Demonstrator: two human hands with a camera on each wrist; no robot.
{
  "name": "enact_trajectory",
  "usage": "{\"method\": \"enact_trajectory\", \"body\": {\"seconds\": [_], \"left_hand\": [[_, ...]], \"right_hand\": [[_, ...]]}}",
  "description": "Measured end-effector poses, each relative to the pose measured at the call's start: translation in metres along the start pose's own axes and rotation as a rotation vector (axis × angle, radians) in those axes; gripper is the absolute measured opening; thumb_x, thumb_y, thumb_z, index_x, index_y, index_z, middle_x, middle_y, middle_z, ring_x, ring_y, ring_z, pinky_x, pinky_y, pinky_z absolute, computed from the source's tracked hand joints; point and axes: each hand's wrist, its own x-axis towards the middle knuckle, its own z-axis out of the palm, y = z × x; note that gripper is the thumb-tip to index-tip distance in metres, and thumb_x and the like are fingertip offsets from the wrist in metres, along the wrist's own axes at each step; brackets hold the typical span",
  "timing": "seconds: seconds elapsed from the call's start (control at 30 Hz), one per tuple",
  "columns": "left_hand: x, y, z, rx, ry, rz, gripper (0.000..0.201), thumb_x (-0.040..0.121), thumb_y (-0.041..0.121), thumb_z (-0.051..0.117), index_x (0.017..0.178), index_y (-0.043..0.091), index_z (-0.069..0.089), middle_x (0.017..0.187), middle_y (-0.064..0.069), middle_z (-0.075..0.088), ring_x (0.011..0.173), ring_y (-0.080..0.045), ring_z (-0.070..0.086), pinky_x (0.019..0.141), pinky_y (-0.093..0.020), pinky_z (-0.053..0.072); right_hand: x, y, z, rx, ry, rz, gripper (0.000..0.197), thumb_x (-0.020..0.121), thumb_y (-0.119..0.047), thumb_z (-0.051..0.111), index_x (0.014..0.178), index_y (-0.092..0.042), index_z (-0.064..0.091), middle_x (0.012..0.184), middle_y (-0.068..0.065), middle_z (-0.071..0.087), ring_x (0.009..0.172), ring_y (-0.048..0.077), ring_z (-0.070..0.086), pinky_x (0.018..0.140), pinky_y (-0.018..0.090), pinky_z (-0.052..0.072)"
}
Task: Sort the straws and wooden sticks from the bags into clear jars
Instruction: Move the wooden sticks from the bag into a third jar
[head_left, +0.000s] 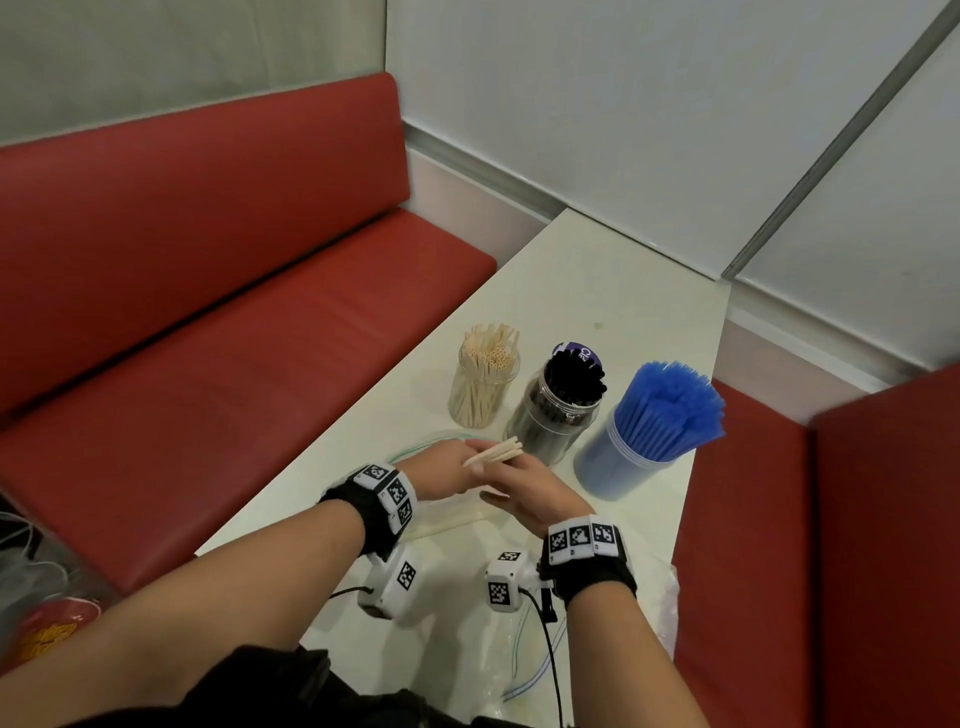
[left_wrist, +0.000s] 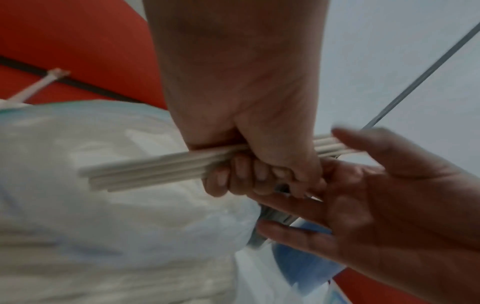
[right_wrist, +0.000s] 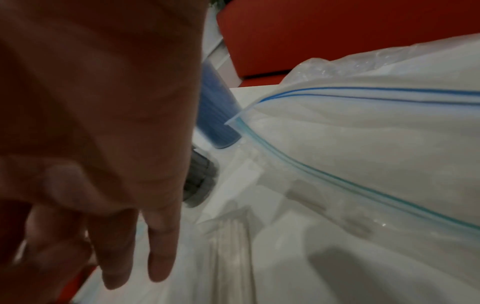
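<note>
**Pale sticks in the left grip, three filled jars beyond**

The left hand (left_wrist: 249, 131) curls its fingers round a small bundle of pale sticks (left_wrist: 155, 168), the ends jutting out both sides of the fist. The right hand (left_wrist: 384, 201) lies just beside that grip with fingers straight and spread, holding nothing.

Just beyond the grip, three clear jars stand in a row on the white counter (head_left: 571, 291). The far-left jar (head_left: 480, 387) holds pale sticks and paper-coloured straws, upright. The middle jar (head_left: 558, 410), nearest the bundle's tips, is packed with black straws. The jar (head_left: 631, 457) to the right of the grip is full of blue straws fanning above its rim.

Under and near the hands lie clear zip bags (right_wrist: 363, 144); whether anything remains inside is blurred.
</note>
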Motion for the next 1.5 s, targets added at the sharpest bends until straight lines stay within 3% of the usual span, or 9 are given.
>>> {"method": "enact_trajectory", "body": {"seconds": [0.13,0.23,0.4,0.6,0.73,0.9,1.03,1.3,1.5], "left_hand": [[0.004,0.033,-0.009,-0.246,-0.094,0.016,0.004,0.089,0.023,0.055,0.091,0.025,0.057,0.057,0.003,0.049,0.042,-0.007,0.039,0.04,-0.021,0.031],[0.007,0.048,-0.017,-0.468,-0.125,0.008,0.022,0.091,0.027,0.059,0.076,0.011,0.057,0.048,0.008,0.043,0.038,-0.006,0.032,0.037,-0.02,0.025],[0.01,0.053,-0.045,-0.55,-0.133,0.049,0.069,0.087,0.075,0.043,0.072,0.01,0.061,0.048,0.007,0.035,0.039,-0.011,0.024,0.039,-0.018,0.021],[0.021,0.066,-0.047,-1.283,0.001,-0.186,0.042,0.092,0.051,0.06,0.076,0.012,0.065,0.061,-0.003,0.057,0.044,-0.011,0.051,0.04,-0.021,0.044],[0.022,0.073,-0.039,-1.582,-0.094,-0.169,0.033,0.089,0.034,0.068,0.086,0.002,0.076,0.081,-0.011,0.069,0.07,-0.018,0.07,0.058,-0.025,0.06],[0.018,0.063,-0.039,-1.507,-0.178,-0.224,0.04,0.083,0.049,0.07,0.077,0.011,0.077,0.071,-0.005,0.067,0.053,-0.008,0.064,0.043,-0.015,0.051],[0.016,0.049,-0.031,-1.481,-0.241,-0.286,0.049,0.073,0.063,0.072,0.072,0.014,0.07,0.057,0.003,0.052,0.036,-0.001,0.044,0.028,-0.011,0.032],[0.008,0.017,-0.023,-1.438,-0.14,-0.419,0.028,0.097,0.033,0.053,0.079,0.01,0.051,0.05,0.006,0.036,0.029,-0.003,0.025,0.024,-0.014,0.018],[0.021,0.002,-0.024,-1.238,0.021,-0.473,0.043,0.102,0.047,0.041,0.096,0.009,0.059,0.064,-0.004,0.055,0.05,-0.013,0.051,0.046,-0.021,0.043]], "right_hand": [[0.001,-0.027,0.018,0.003,0.195,-0.195,0.039,0.1,-0.043,0.056,0.116,-0.013,0.075,0.119,0.016,0.072,0.115,0.034,0.067,0.102,0.055,0.051],[-0.01,-0.051,0.02,0.056,0.278,-0.286,0.052,0.101,-0.052,0.05,0.099,-0.009,0.079,0.102,0.025,0.074,0.088,0.049,0.07,0.078,0.061,0.058],[-0.033,-0.102,0.01,0.437,0.374,-0.562,0.044,0.104,-0.04,0.049,0.073,-0.011,0.062,0.053,0.006,0.053,0.061,0.026,0.068,0.065,0.039,0.058],[-0.058,-0.146,0.022,0.323,0.561,-0.781,0.04,0.101,-0.037,0.059,0.068,-0.016,0.055,0.049,0.0,0.042,0.047,0.018,0.05,0.068,0.042,0.056],[-0.063,-0.147,0.036,0.156,0.576,-0.716,0.038,0.095,-0.023,0.069,0.061,-0.016,0.053,0.05,0.001,0.053,0.054,0.018,0.06,0.08,0.047,0.06],[-0.064,-0.142,0.035,0.049,0.524,-0.628,0.043,0.095,-0.026,0.069,0.056,-0.016,0.053,0.057,0.008,0.06,0.067,0.03,0.062,0.083,0.05,0.056],[-0.055,-0.133,0.032,0.023,0.48,-0.564,0.043,0.103,-0.03,0.057,0.071,-0.001,0.057,0.079,0.042,0.059,0.067,0.03,0.069,0.067,0.038,0.057],[-0.043,-0.123,0.001,-0.302,0.18,-0.248,0.028,0.092,-0.017,0.073,0.093,0.011,0.07,0.085,0.019,0.073,0.076,0.025,0.068,0.07,0.03,0.06],[-0.018,-0.143,-0.007,-0.274,0.189,-0.18,0.018,0.087,-0.002,0.074,0.095,0.014,0.071,0.092,0.031,0.071,0.077,0.031,0.074,0.064,0.024,0.062]]}}
